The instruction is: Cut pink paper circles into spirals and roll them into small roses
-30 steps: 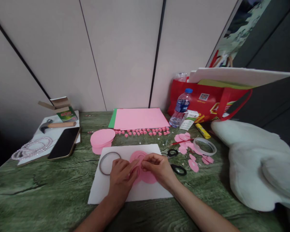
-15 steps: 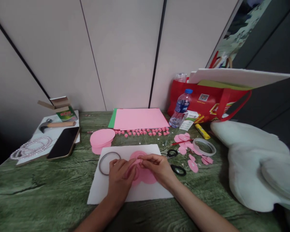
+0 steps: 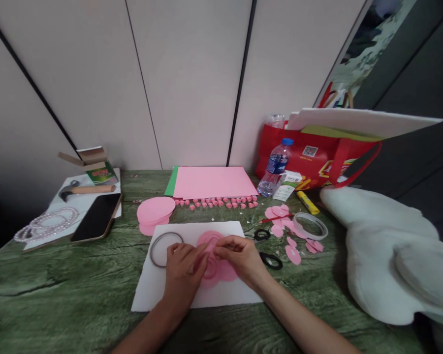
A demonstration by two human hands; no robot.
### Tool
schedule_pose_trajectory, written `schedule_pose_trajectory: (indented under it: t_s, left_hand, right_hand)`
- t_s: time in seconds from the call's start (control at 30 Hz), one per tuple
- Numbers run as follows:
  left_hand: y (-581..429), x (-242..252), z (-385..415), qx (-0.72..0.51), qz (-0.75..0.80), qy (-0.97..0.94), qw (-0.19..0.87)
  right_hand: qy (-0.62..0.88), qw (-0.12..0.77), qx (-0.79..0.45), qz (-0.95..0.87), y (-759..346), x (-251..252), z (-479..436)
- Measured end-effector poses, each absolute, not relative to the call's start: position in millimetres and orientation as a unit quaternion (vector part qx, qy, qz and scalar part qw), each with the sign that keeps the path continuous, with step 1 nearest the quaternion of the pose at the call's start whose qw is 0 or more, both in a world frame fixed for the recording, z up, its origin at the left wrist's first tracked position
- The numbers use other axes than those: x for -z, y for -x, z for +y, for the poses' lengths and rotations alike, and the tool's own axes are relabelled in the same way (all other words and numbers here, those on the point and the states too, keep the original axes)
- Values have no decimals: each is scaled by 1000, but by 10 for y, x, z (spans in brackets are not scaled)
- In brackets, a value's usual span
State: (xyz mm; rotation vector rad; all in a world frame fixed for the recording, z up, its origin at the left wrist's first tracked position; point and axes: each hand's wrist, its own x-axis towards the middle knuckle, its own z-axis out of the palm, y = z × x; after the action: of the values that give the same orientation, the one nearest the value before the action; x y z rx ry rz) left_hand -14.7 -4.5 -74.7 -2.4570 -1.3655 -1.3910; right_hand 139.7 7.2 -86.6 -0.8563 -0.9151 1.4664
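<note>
Had pink paper circles (image 3: 227, 272) under the curled left hand (image 3: 180, 270) and by the bent right hand (image 3: 243, 256), could not tell either grip, guessed them light, bendy, easily creased, best held by the edge.

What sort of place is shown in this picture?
Probably an indoor craft table: round pink paper pieces lie on a white board, with stacked coloured sheets behind and black scissor handles beside. Whether it is a home or workshop, I cannot tell.
</note>
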Motion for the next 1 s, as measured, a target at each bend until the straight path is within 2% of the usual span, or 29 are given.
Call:
schedule_pose_trajectory:
  t_s: [1.0]
  left_hand:
    - [155,747,-24,452,-434,779,20]
  right_hand:
    - [375,563,-606,-417,-1417,800,70]
